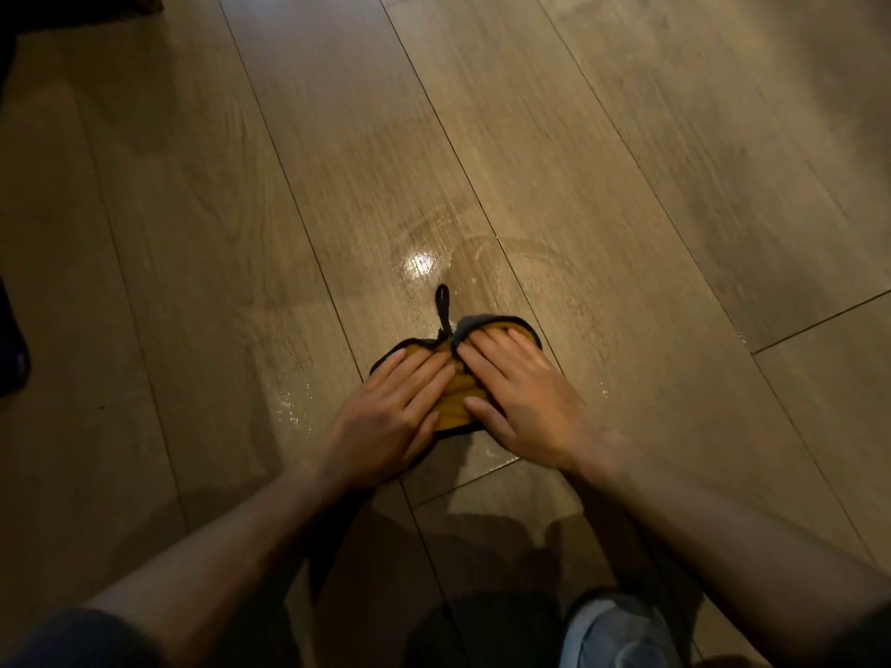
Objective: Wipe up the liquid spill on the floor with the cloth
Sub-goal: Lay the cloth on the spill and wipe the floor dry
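A small mustard-yellow cloth (460,396) with black trim and a black hanging loop lies bunched on the wooden floor. My left hand (390,417) presses flat on its left half, fingers spread. My right hand (518,402) presses flat on its right half. Both hands cover most of the cloth. A wet sheen, the liquid spill (422,263), glistens on the planks just beyond the cloth, with curved wet streaks arcing to the right. Smaller wet patches show left of my left hand and below my right hand.
Wood-look floor planks (627,161) run diagonally all around. A dark object (12,349) sits at the left edge. My knee in light jeans (617,634) is at the bottom, close behind my hands.
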Demonstrator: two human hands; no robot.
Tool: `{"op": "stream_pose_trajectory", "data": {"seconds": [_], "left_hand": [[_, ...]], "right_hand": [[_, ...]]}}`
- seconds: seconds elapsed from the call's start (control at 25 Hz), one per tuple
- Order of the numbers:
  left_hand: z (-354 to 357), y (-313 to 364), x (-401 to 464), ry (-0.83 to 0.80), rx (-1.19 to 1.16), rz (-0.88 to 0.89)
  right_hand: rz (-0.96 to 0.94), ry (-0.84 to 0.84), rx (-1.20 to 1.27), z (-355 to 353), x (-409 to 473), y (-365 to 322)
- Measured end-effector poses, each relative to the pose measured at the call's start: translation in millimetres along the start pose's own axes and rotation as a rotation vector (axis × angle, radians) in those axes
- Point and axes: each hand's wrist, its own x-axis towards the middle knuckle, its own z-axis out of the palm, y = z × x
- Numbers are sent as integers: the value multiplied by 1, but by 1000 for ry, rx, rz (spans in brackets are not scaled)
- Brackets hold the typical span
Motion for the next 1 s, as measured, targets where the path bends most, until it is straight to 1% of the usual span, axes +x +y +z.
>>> {"op": "stream_pose_trajectory", "data": {"seconds": [0.16,0.32,0.4,0.52,0.6,0.64,0.68,0.72,0.8,0.84,0.88,0.92,1.0], "left_hand": [[-5,4,-10,-35,4,-174],[-14,8,4,-140,-56,-379],[-19,2,18,-154,-73,-474],[-21,-16,53,-158,-88,-558],[-25,-30,87,-191,-110,-594],[-28,-34,106,-216,-125,-577],[-31,-35,123,-252,-132,-513],[-33,-32,136,-288,-130,-401],[-35,-21,145,-314,-141,-110],[-35,-17,139,-288,-165,14],[-34,-16,127,-243,-187,94],[-33,-17,112,-183,-188,132],[-30,-19,82,-56,-134,126]], "right_hand": [[127,24,-89,10,-34,-9],[352,73,-109,13,-36,-17],[442,75,-113,14,-30,-24],[508,81,-102,19,-19,-46],[509,28,-73,21,-9,-60],[492,-13,-59,23,-5,-66],[467,-34,-42,26,-2,-68],[446,-25,-28,27,1,-68],[453,53,-24,26,1,-61],[485,108,-15,26,-1,-53],[519,156,5,24,-4,-44],[539,197,27,21,-7,-36],[502,245,38,17,-9,-20]]}}
